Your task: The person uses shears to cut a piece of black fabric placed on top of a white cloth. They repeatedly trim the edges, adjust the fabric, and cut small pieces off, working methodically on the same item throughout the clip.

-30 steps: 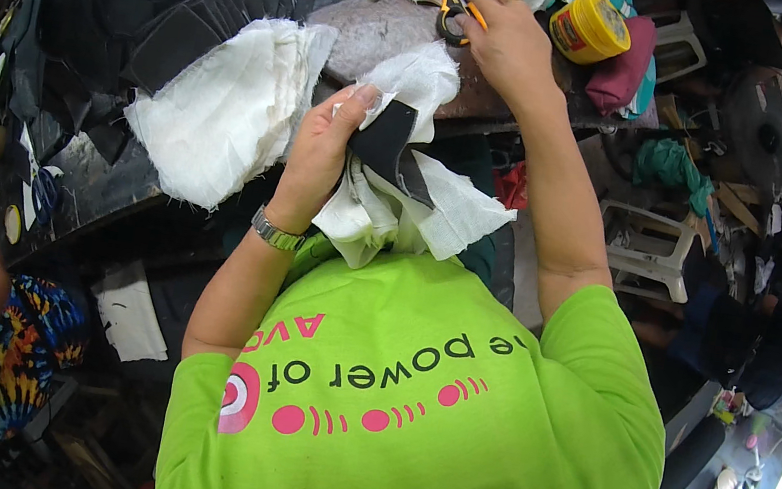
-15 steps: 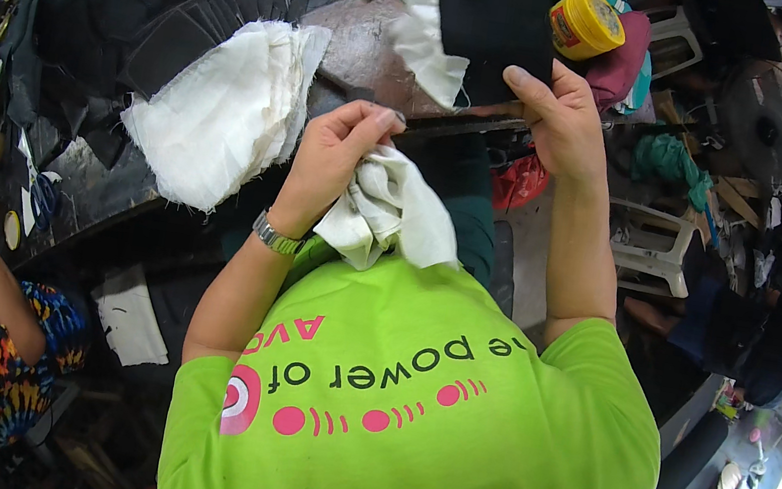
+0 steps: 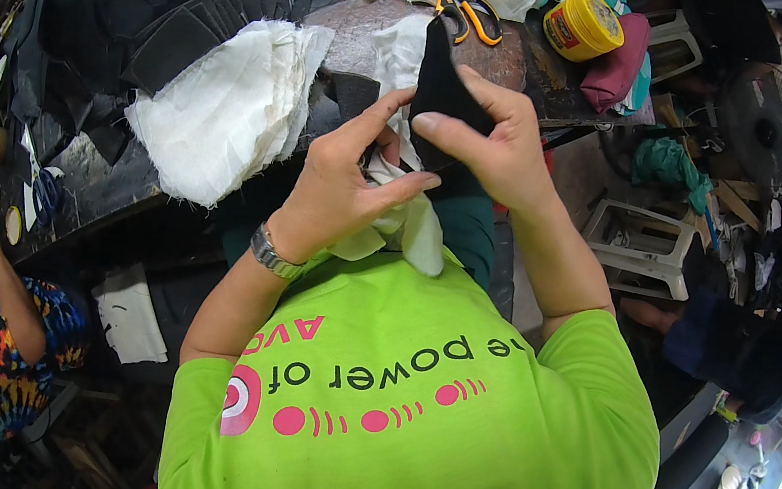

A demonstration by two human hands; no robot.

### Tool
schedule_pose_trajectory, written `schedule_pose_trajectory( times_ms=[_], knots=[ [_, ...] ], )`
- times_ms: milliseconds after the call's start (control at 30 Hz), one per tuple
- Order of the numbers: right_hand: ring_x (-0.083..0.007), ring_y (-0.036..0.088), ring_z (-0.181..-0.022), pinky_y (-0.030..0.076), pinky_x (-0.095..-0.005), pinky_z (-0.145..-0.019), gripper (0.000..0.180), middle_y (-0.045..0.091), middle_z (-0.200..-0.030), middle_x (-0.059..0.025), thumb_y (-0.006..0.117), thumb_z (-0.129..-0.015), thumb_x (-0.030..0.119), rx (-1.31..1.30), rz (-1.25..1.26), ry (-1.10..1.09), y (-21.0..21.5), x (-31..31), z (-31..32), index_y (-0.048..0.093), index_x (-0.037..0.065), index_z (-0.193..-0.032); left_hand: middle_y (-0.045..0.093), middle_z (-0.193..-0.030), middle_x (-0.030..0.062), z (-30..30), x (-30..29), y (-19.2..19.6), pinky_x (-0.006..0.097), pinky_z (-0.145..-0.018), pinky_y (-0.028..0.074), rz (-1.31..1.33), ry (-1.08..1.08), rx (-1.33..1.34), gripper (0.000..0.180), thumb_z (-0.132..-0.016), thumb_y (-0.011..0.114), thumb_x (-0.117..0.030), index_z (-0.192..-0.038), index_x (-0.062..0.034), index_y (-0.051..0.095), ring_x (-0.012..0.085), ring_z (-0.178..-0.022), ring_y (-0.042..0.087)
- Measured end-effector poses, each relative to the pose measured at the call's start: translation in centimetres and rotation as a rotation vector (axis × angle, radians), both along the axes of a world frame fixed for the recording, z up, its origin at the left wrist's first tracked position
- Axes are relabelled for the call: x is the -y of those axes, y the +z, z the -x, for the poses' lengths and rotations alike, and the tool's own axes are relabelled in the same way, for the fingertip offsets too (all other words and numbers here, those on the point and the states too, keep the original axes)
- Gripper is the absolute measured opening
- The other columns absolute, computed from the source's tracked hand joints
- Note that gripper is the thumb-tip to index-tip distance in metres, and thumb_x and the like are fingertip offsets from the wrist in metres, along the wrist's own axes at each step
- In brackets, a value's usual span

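Observation:
My right hand (image 3: 497, 144) pinches a black fabric piece (image 3: 450, 86) between thumb and fingers, and the piece is bent upright over the table's near edge. My left hand (image 3: 341, 171), with a metal watch at the wrist, is beside it, thumb and forefinger spread apart. Its forefinger tip reaches the black piece's near left edge. Below the left palm a crumpled white cloth (image 3: 418, 233) hangs against my shirt; whether the curled fingers touch it is hidden. Just beyond the black piece lie orange-and-black scissors (image 3: 466, 13).
A stack of frayed white fabric pieces (image 3: 229, 109) lies left of my hands, beside black cut pieces (image 3: 179, 41). A yellow tub (image 3: 583, 25) and a maroon bundle (image 3: 615, 64) stand at the right. Another person (image 3: 14, 330) is at the far left; a plastic stool (image 3: 638, 246) stands at right.
My right hand has brought the black piece left and nearer, tilting it and uncovering the scissors. My left hand's pinch has opened and it has moved toward the piece.

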State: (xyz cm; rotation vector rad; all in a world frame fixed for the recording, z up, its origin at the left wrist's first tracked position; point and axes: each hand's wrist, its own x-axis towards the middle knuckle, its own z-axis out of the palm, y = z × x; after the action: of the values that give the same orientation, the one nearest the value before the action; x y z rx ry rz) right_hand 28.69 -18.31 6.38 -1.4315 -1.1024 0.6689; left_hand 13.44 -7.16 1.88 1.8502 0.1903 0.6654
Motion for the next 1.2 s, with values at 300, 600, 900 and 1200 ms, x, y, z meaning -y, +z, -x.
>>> schedule_pose_trajectory(
  times_ms=[300,600,900,1200],
  knots=[
    [-0.0058,0.063,-0.077,0.051,-0.0218,-0.071,0.014,0.069,-0.088,-0.0018,0.071,-0.086,0.007,-0.484,0.012,-0.030,-1.7,0.4,-0.1,0.069,-0.002,-0.097,0.060,-0.078,0.0032,0.3,-0.5,-0.7,0.022,-0.064,0.044,0.110,0.056,0.019,0.037,-0.080,0.076,-0.006,-0.116,-0.0028,0.067,0.0084,-0.073,0.054],
    [-0.0109,0.066,-0.078,0.055,-0.0257,-0.072,0.019,0.070,-0.092,-0.0059,0.069,-0.084,0.004,-0.648,-0.047,-0.205,-2.2,0.0,-0.4,0.067,-0.004,-0.102,0.063,-0.082,0.0035,0.6,-0.8,-0.9,0.023,-0.059,0.044,0.000,0.035,0.106,0.015,-0.078,0.075,-0.001,-0.093,-0.0028,0.070,0.0088,-0.066,0.055],
    [-0.0123,0.068,-0.076,0.056,-0.0263,-0.071,0.021,0.071,-0.091,-0.0066,0.069,-0.083,0.005,-0.615,-0.053,-0.329,-2.3,0.3,-0.7,0.067,-0.002,-0.103,0.059,-0.079,0.0044,0.8,-0.8,0.6,0.026,-0.058,0.045,-0.145,0.028,-0.017,0.055,-0.066,0.088,-0.023,-0.112,-0.0047,0.064,0.0128,-0.063,0.052],
    [-0.0090,0.058,-0.092,0.045,-0.0264,-0.085,0.026,0.065,-0.100,-0.0014,0.072,-0.087,0.022,-0.206,-0.105,0.006,-1.0,0.2,0.6,0.069,0.002,-0.103,0.068,-0.092,0.0054,1.0,-1.4,-0.2,0.028,-0.070,0.050,0.169,0.088,0.055,0.030,-0.086,0.064,-0.008,-0.115,0.0018,0.063,0.0139,-0.078,0.064]
  ],
)
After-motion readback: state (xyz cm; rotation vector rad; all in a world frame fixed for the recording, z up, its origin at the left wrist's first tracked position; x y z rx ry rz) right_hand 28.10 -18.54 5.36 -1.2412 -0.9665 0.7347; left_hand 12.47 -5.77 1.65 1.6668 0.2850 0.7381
